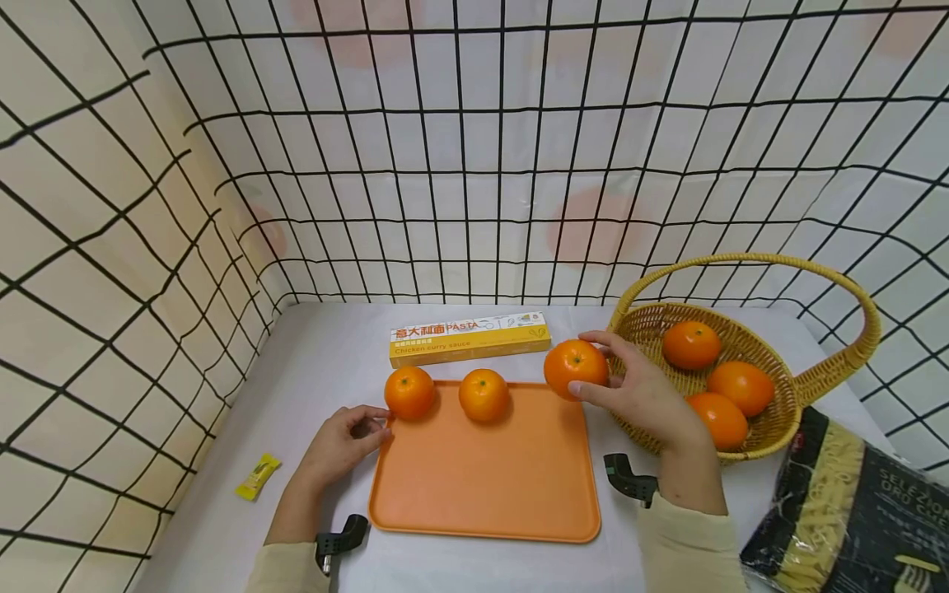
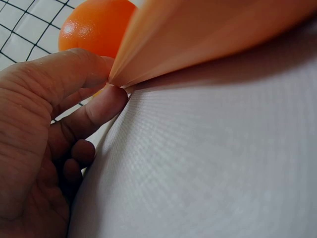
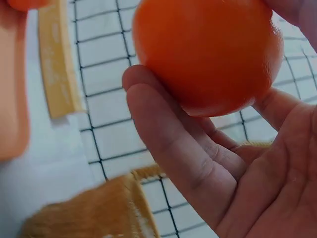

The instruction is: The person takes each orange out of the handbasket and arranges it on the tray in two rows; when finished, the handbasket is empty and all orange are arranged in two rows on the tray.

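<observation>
My right hand [image 1: 652, 399] grips an orange [image 1: 573, 366] between thumb and fingers, over the back right corner of the orange tray [image 1: 485, 486]. From the right wrist view, that orange [image 3: 208, 54] sits above the fingertips, clear of the basket. My left hand [image 1: 334, 449] pinches the tray's left edge near its back corner; thumb and finger meet at the rim in the left wrist view. Close to those fingers, an orange [image 1: 410, 393] lies at the tray's back left corner. Another orange [image 1: 484, 395] lies along the back edge, to its right.
On the right stands a wicker basket [image 1: 645, 317] with a tall handle and several oranges inside. A yellow and white pasta box [image 1: 470, 339] lies behind the tray. A dark pasta bag [image 1: 853, 511] is at the front right, a small yellow packet [image 1: 258, 476] at left. Black wire grid surrounds the table.
</observation>
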`<state>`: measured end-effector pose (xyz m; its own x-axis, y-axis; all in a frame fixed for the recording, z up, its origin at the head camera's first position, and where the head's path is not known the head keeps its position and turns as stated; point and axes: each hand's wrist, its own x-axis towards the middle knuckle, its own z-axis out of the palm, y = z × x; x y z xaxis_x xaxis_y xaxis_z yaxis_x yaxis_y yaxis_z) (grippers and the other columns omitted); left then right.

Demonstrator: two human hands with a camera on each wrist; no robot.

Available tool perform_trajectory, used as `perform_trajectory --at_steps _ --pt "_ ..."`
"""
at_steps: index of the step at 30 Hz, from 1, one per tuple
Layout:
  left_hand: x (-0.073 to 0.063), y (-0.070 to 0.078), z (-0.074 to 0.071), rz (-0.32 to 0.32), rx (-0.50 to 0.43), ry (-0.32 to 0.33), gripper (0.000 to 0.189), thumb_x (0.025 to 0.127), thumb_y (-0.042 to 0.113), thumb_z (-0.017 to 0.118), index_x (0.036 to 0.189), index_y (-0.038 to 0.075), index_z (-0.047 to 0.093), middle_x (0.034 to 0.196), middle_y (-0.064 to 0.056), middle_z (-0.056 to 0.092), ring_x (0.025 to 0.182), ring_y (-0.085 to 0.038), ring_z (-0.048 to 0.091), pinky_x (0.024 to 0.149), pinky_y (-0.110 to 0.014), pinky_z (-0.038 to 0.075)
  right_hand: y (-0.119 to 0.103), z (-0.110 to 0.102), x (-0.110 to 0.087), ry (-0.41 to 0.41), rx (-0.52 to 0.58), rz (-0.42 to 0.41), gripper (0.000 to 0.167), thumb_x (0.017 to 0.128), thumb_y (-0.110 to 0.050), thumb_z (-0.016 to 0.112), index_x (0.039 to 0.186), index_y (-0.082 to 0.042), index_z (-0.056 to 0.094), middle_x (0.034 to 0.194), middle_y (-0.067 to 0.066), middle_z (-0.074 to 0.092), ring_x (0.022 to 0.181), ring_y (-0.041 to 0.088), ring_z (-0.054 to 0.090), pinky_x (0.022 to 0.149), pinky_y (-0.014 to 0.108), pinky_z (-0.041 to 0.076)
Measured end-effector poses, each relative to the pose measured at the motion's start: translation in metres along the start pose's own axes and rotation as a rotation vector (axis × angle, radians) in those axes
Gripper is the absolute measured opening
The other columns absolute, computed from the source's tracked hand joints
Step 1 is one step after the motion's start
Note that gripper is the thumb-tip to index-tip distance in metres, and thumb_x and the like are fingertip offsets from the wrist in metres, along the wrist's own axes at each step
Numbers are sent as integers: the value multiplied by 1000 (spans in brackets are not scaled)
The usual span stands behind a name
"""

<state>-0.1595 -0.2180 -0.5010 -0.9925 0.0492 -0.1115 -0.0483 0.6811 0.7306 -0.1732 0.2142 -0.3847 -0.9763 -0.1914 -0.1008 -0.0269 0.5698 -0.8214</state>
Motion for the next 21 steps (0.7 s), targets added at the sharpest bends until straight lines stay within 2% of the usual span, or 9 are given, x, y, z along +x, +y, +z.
perform_trajectory --at_steps 3,6,8,11,16,21 --pt "0 -1 0 -3 -5 1 28 88 27 79 114 17 74 95 -1 63 92 -18 51 80 -28 43 0 11 8 -7 -49 1 79 80 -46 85 145 -27 46 145 16 46 94 28 59 81 36 46" --pt "1 -1 0 -9 -7 -4 29 88 27 79 115 18 73 95 0 63 92 -18 51 81 -29 44 2 18 14 -21 -52 26 78 78 -47 87 143 -29 48 142 13 49 83 25 55 73 34 43" --pt "1 -1 0 -11 -12 -6 29 88 27 79 115 19 73 95 0 63 92 -18 51 81 -30 44 2 21 16 -33 -55 48 79 77 -48 87 143 -30 48 143 12 49 85 25 58 75 34 45" --pt "2 0 -1 -14 -14 -8 29 88 27 79 115 19 73 95 0 63 92 -18 51 81 -30 44 4 24 19 -53 -68 79 80 77 -51 86 143 -32 47 140 10 53 100 27 61 83 37 47" --pt "2 0 -1 -20 -9 -6 29 88 28 79 115 19 73 96 -1 62 92 -18 51 80 -30 44 7 29 23 -86 -70 83 77 78 -50 85 142 -29 46 136 13 56 122 33 56 97 48 48" --pt "2 0 0 -28 -7 -5 29 88 28 80 115 19 74 95 -1 62 92 -18 51 80 -31 43 13 34 29 -104 -52 93 74 81 -44 85 141 -24 46 141 11 53 122 33 57 100 49 47"
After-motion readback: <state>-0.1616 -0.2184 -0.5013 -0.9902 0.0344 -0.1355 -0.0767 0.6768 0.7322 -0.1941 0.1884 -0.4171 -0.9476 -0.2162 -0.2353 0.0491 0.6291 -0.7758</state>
